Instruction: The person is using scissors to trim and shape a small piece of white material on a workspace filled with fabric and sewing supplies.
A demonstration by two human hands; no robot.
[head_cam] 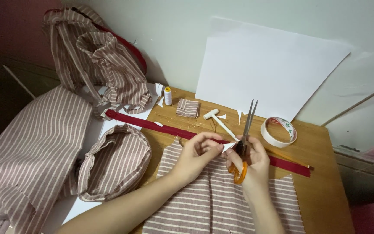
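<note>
My right hand (254,162) grips orange-handled scissors (244,138), blades pointing up and away. My left hand (198,154) pinches a small white scrap of paper (228,147) right beside the blades. Both hands hover over a striped brown-and-white fabric panel (215,203) lying on the wooden table (325,173). A long dark red zipper strip (169,129) runs across the table just beyond my fingers.
A roll of white tape (278,131), a small white hammer-shaped tool (217,119), a folded striped swatch (188,108) and a thread spool (168,95) lie further back. A large white sheet (269,65) leans on the wall. Striped fabric bags (113,162) sit at the left.
</note>
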